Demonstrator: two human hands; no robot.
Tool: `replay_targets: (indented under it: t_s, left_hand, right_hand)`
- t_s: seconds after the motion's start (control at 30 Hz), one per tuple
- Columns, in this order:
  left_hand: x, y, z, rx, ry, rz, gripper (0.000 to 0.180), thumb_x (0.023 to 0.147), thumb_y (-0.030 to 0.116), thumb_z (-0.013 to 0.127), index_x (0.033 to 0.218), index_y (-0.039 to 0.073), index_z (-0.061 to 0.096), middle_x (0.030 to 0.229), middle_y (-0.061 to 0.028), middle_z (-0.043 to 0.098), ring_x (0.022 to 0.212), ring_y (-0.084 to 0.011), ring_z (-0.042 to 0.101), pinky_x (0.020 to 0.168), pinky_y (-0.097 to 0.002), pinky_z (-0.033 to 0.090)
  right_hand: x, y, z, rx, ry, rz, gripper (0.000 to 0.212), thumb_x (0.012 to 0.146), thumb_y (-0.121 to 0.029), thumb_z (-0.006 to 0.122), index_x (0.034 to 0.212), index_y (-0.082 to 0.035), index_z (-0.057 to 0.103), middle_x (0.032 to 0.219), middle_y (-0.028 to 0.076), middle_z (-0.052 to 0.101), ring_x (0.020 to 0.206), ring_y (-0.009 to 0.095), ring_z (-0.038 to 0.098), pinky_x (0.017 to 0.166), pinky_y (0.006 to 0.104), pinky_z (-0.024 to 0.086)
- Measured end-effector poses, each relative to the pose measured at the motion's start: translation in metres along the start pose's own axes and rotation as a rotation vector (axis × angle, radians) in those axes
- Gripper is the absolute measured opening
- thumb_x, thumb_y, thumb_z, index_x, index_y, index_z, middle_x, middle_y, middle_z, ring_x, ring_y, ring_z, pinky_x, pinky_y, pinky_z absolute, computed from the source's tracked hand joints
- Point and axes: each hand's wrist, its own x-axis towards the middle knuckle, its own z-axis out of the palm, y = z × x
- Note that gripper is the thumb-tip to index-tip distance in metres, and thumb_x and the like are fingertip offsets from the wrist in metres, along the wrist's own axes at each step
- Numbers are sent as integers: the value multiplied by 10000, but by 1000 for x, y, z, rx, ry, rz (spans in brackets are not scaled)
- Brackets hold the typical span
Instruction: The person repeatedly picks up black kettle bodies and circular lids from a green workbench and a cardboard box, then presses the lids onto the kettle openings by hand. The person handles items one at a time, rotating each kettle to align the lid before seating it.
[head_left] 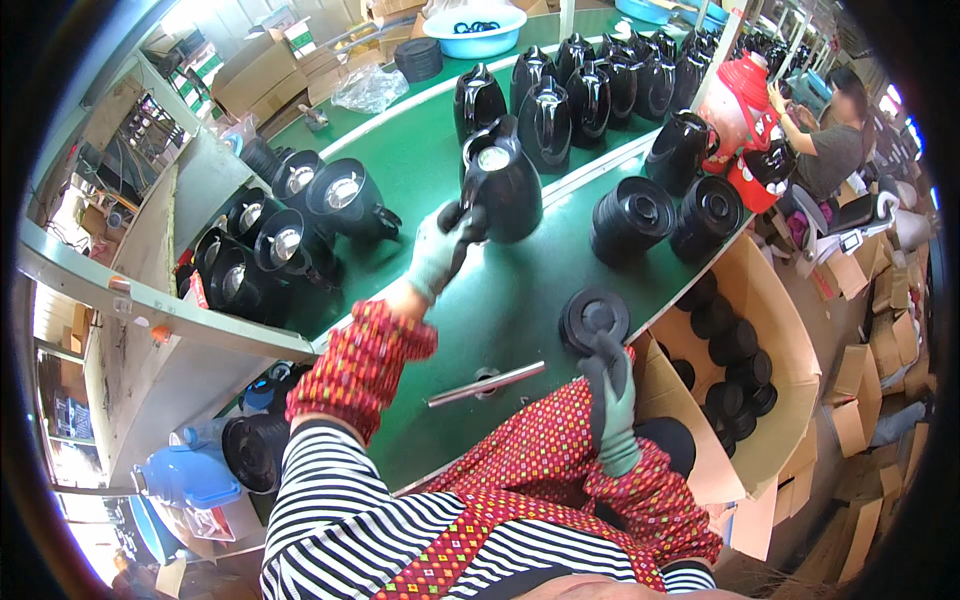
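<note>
My left hand (445, 248), in a pale green and dark glove, is closed round the handle of a black jug (515, 200). The jug is held above the green work surface, and a silvery round part (493, 158) shows in its upward-facing opening. My right hand (612, 400), gloved alike, is closed with its fingertips at the near edge of a round black plastic disc (592, 316). Whether the disc rests on the surface is unclear. Left of my left hand, several black jugs (340, 195) show silvery round parts in their openings.
Several upright black jugs (545, 125) line the belt's far side. Two stacks of black discs (632, 220) stand at right, beside an open carton (785, 350) holding more. A metal bar (487, 384) lies near me. Another person (840, 135) works at far right near a red jug (735, 110).
</note>
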Motion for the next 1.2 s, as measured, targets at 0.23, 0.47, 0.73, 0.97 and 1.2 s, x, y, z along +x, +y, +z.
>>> replay_targets:
  t_s: [0.23,0.47,0.73,0.97,1.2]
  left_hand:
    - [131,-90,-13,149,186,-124,380,956,379,793,1046,12,748,754,-28,674,676,-126,577,639,-325,477]
    - [58,-54,-34,759,433,218,1006,834,440,877,1600,69,340,1594,-261,363,1168,-384,674,875,-399,610]
    - [12,-58,-202,1121,519,-6,739,862,403,806,1474,109,515,1597,-201,461,1259,-440,629,1002,-491,554]
    - [-28,9,-105,993,311,380,455,800,240,876,1175,53,699,1254,-172,716,1121,-392,699,950,-447,567]
    - [-151,99,-2,754,-87,584,332,836,38,849,1140,1,722,1258,-229,732,972,-363,767,848,-422,616]
  right_hand:
    - [-15,-4,3,-319,-134,-164,474,1019,-79,652,1468,28,548,1367,97,638,1086,139,594,1001,298,481]
    - [-19,-13,3,-433,-169,-221,494,979,-44,637,1463,22,567,1372,110,644,1023,153,618,935,312,514]
    - [-27,-13,11,-454,-223,-264,538,927,-16,666,1454,24,565,1372,175,625,1121,268,648,975,371,526]
    - [-3,-46,24,-410,-212,-238,638,978,-64,694,1558,15,440,1547,179,503,1416,289,514,1198,391,403]
    - [54,-88,93,-258,-171,226,1082,899,-637,742,1627,6,266,1331,248,621,1217,335,618,1030,445,494]
